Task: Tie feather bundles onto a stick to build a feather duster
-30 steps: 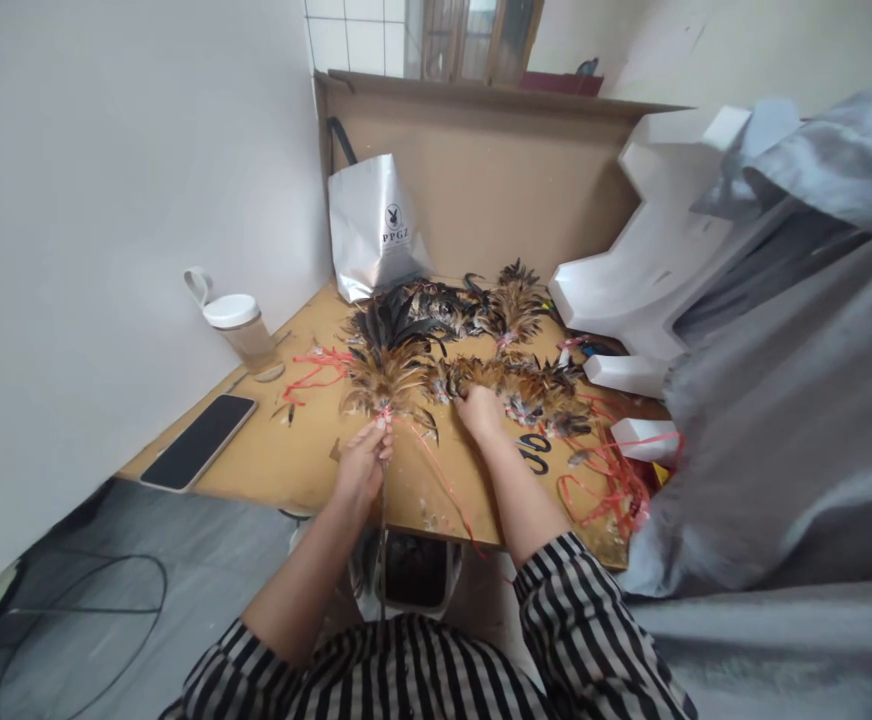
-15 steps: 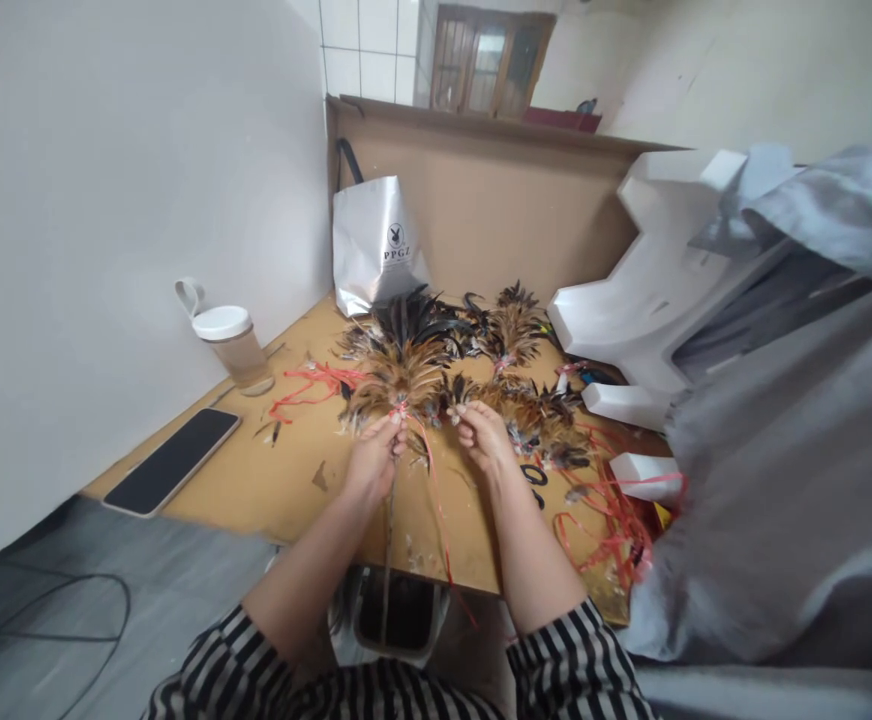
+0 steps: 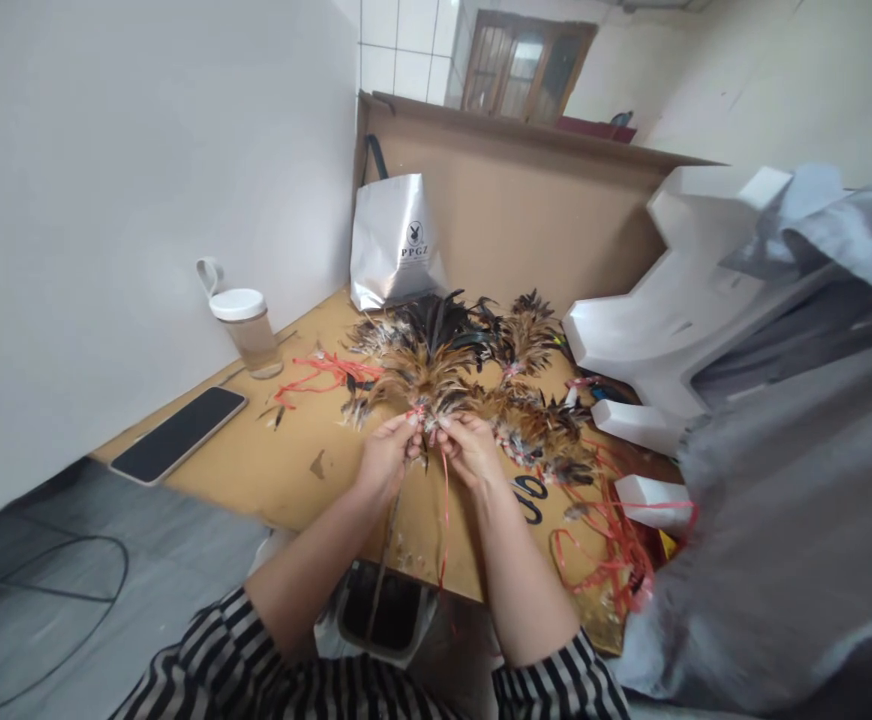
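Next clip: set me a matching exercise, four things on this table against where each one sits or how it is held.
Things:
1 phone
2 lidded cup
3 silver bag
4 feather bundle

Places:
A leaning on the brown board at the back of the table
B pinched at its base between the left hand and the right hand
C lying flat at the table's near left corner
D upright by the white wall, beyond the phone

Pairs: 1-C, 2-D, 3-A, 4-B
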Demonstrator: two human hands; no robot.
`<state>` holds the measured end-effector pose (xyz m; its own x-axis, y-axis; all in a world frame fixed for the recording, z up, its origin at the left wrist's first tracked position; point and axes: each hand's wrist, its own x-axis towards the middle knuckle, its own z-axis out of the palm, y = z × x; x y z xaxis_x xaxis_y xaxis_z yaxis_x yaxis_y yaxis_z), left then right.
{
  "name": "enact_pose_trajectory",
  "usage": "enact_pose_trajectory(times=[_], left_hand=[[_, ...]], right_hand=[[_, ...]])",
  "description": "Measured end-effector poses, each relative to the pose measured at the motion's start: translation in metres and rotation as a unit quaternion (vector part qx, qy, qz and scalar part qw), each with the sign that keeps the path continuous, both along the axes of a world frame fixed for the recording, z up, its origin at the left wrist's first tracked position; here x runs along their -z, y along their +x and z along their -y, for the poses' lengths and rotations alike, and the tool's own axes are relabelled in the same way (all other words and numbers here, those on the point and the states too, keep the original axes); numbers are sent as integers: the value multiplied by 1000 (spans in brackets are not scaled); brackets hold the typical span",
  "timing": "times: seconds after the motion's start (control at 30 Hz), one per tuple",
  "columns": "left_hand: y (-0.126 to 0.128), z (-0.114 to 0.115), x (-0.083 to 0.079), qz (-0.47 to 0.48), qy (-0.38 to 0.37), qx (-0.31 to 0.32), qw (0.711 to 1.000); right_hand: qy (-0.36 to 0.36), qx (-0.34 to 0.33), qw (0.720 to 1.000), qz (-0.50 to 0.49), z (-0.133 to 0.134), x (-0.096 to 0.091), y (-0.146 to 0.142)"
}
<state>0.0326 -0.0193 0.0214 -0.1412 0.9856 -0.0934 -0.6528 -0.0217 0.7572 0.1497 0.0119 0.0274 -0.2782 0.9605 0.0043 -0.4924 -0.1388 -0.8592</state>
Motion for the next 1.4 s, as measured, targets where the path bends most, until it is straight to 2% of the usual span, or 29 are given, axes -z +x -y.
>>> enact_pose_trajectory(times=[0.13,0.27,0.43,0.63,0.73,0.83,1.0,1.2,1.4], left_hand=[[6,4,0,-23,13,15,1000],[7,7,-2,-31,13,8,999],[7,7,-1,-60,28,12,998],[8,8,2,-71,45,19,996],[7,8,1,-72,40,12,997],[4,6,0,-73,29,-1,997],[-2,4,0,-92,26,-26,995],[0,5,2,-116,34,-16,993],[5,12,-3,-129,44,-7,991]], right_hand=[[12,-9,999,42,4,2,-7],[-13,-24,999,25,4,1,-7],[-11,-70,997,10,3,2,-5],[-74,-90,993,-31,1,8,-5],[-80,-95,991,-39,1,7,-4],[-77,-81,993,-47,1,2,-2],[-60,-8,998,-27,3,-5,4],[21,-30,998,55,11,-5,-3],[2,-43,996,79,11,-5,-6]])
